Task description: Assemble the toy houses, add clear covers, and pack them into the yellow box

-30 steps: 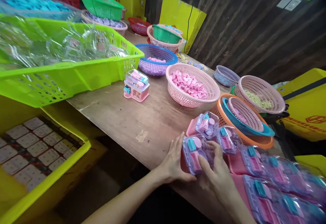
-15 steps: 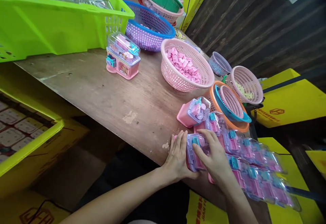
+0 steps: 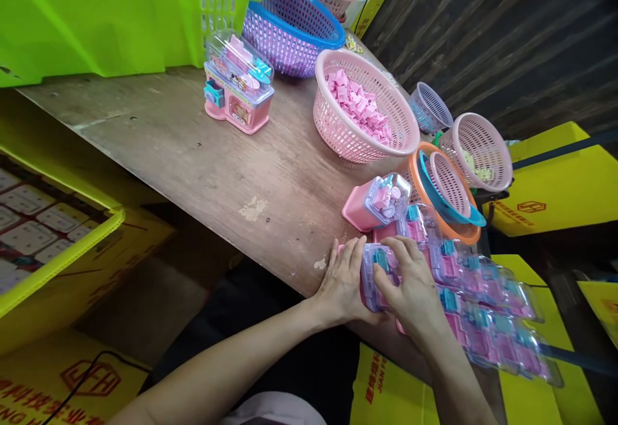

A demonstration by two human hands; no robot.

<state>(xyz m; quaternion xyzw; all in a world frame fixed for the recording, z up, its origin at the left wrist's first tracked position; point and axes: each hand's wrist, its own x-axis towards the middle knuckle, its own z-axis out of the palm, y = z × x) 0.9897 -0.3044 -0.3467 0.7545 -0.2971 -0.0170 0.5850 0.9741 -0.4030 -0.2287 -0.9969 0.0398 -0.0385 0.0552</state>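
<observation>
A pink toy playset with a lilac rim, a turquoise part and a clear lid (image 3: 371, 287) lies tilted at the table's front edge between my hands. My left hand (image 3: 342, 284) presses against its pink base side, fingers together and thumb below. Over the lidded side curves my right hand (image 3: 409, 283), its thumb and fingers gripping the playset and hiding part of it. Just beyond them rests another pink playset (image 3: 376, 203) on its side. Several similar playsets (image 3: 487, 335) are packed in rows right of my right hand.
One playset (image 3: 239, 87) stands upright beside the green crate (image 3: 120, 26). A pink basket (image 3: 338, 135) holds small pink pieces, with a blue basket (image 3: 290, 45) behind it. Nested orange and blue bowls (image 3: 476, 217) stand near the rows. A yellow carton (image 3: 103, 232) is below the table at left.
The camera view has shifted slightly, so the table contents sit a little higher and further right. Both hands stay on the same playset, with little change in grip.
</observation>
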